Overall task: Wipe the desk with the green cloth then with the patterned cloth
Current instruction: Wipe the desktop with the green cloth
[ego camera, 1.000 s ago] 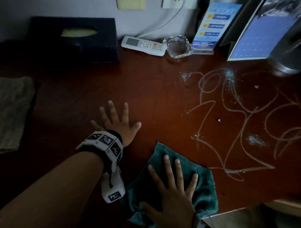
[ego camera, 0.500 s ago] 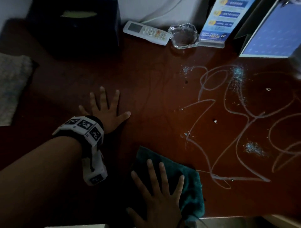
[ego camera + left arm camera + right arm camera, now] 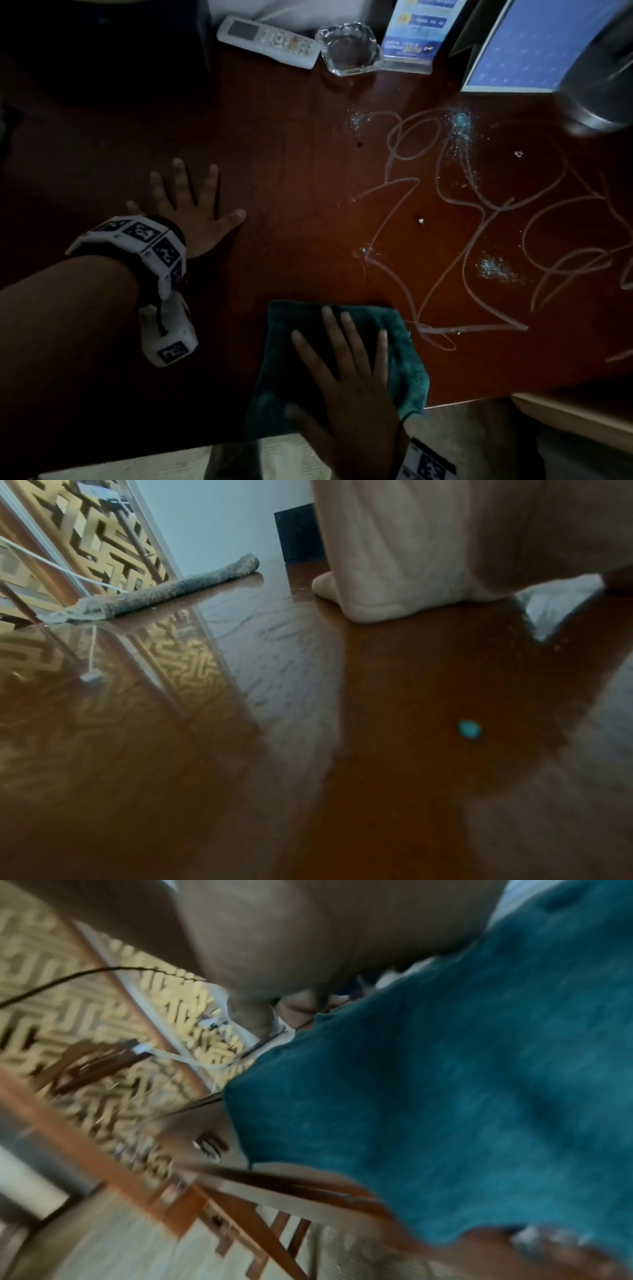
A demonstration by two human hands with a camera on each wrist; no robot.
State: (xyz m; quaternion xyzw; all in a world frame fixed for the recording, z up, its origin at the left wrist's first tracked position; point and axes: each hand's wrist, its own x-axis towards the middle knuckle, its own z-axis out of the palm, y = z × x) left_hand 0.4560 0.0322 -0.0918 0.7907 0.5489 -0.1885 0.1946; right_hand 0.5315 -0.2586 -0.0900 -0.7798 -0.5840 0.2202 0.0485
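Observation:
The green cloth [image 3: 284, 359] lies flat near the desk's [image 3: 291, 171] front edge. My right hand [image 3: 346, 370] presses on it with straight, spread fingers. The right wrist view shows the green cloth [image 3: 445, 1096] under my palm, blurred. My left hand [image 3: 191, 205] lies flat on bare wood to the left, fingers spread and holding nothing. White scribbles [image 3: 479, 205] and pale powder patches [image 3: 496, 269] mark the desk right of the cloth. In the left wrist view, a greyish cloth [image 3: 164, 593] lies at the desk's far end beyond my fingers [image 3: 394, 561].
Along the back stand a white remote [image 3: 267, 41], a glass ashtray [image 3: 351, 48], a blue leaflet stand [image 3: 414, 31], a blue calendar board [image 3: 527, 44] and a metal object [image 3: 603, 85]. A dark box [image 3: 102, 34] sits back left.
The head view has shifted left and forward. My right hand has drawn the green cloth slightly toward the front edge and turned it squarer. The left hand stays flat.

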